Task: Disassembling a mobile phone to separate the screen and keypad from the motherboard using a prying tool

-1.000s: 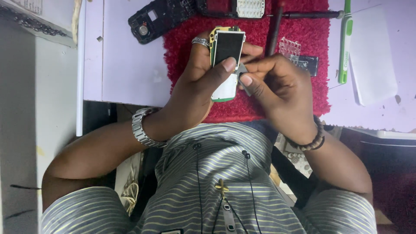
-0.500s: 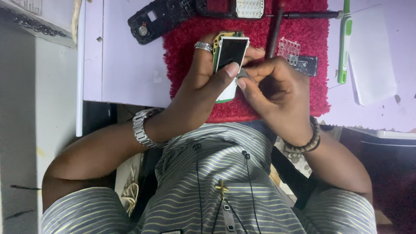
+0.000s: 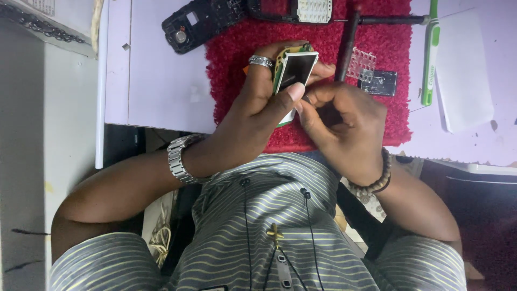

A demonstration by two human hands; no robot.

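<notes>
At far left a pale box with a printed label sits at the top corner, beside the lilac surface. On that surface, up top, lies a black phone shell with a round hole, its end reaching onto the red mat. The left hand, with a metal watch on the wrist and a ring on one finger, is closed around a small phone board with a dark screen and green edge, held over the mat, thumb pressing its lower side. The right hand, with a bead bracelet, is curled tight against the board's lower edge; whether it pinches anything I cannot tell. Above it a dark tool stands on the mat, near a white keypad. Just right lie a clear keypad film and a small dark square part. Farther right, a green-and-white pen lies beside a white paper.
</notes>
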